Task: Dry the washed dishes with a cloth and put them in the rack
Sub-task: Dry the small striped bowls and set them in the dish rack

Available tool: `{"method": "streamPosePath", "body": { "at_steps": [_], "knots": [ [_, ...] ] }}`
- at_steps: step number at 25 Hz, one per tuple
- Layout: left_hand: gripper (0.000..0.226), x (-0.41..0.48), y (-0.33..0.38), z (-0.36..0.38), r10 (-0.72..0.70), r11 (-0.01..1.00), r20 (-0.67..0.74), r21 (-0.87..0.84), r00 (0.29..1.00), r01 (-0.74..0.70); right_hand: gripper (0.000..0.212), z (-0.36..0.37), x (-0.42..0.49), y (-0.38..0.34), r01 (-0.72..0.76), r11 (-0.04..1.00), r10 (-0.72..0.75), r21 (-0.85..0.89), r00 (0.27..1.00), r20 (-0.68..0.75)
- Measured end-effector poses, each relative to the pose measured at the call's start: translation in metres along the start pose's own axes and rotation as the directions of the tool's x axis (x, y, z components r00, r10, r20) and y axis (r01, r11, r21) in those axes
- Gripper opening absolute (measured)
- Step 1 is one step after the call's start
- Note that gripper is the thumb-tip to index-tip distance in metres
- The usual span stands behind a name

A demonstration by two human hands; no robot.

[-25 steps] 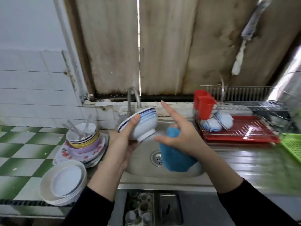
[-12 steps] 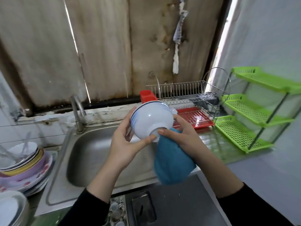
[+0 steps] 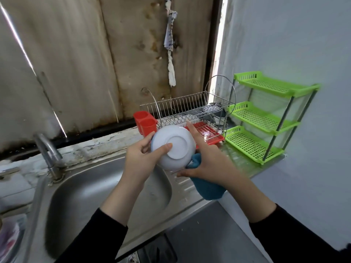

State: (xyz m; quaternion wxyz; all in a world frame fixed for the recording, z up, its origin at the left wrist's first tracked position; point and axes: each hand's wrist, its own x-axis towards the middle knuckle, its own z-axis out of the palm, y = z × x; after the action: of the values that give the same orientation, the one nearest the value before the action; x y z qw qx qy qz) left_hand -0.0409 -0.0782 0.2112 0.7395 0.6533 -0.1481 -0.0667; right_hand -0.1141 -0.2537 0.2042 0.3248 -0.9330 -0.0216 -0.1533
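Note:
A white bowl (image 3: 175,149) is held in the air above the sink's right edge, its underside turned toward me. My left hand (image 3: 141,160) grips its left rim, thumb on the foot ring. My right hand (image 3: 207,164) holds a blue cloth (image 3: 207,188) under its palm, with the index finger straight along the bowl's right side. The wire dish rack (image 3: 191,111) with its red drip tray (image 3: 207,132) stands just behind the bowl. Whatever lies on the rack's lower left is hidden by the bowl.
A red double cup holder (image 3: 145,121) hangs on the rack's left end. A green three-tier plastic shelf (image 3: 266,118) stands to the right against the wall. The steel sink (image 3: 106,194) and tap (image 3: 47,149) lie to the left, and stacked dishes (image 3: 9,238) show blurred at the far left edge.
The view has swung right toward the rack. The bowl has been tipped from rim-up to bottom facing me and carried closer to the rack, with the cloth still in my right hand.

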Motion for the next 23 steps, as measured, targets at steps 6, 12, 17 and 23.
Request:
{"method": "streamPosePath", "body": {
  "at_steps": [6, 12, 17, 23],
  "knots": [
    [0.036, 0.038, -0.012, -0.004, -0.012, 0.983, 0.080, 0.184, 0.997, -0.003, 0.122, 0.028, 0.015, 0.008, -0.105, 0.981, 0.083, -0.162, 0.987, -0.138],
    [0.058, 0.059, -0.031, -0.001, -0.034, 0.982, 0.235, 0.188, 0.971, -0.011, 0.115, 0.043, 0.020, 0.030, -0.173, 0.981, 0.149, -0.085, 0.961, -0.233],
    [0.086, 0.075, -0.066, 0.014, -0.001, 0.964, 0.330, 0.253, 0.944, -0.087, 0.113, 0.050, 0.030, 0.079, -0.175, 0.977, 0.198, 0.119, 0.953, -0.229],
    [0.060, 0.111, -0.098, 0.055, -0.026, 0.912, 0.315, 0.396, 0.949, -0.106, 0.097, 0.038, 0.066, 0.147, -0.224, 0.938, 0.269, 0.265, 0.952, -0.146]
  ]
}}
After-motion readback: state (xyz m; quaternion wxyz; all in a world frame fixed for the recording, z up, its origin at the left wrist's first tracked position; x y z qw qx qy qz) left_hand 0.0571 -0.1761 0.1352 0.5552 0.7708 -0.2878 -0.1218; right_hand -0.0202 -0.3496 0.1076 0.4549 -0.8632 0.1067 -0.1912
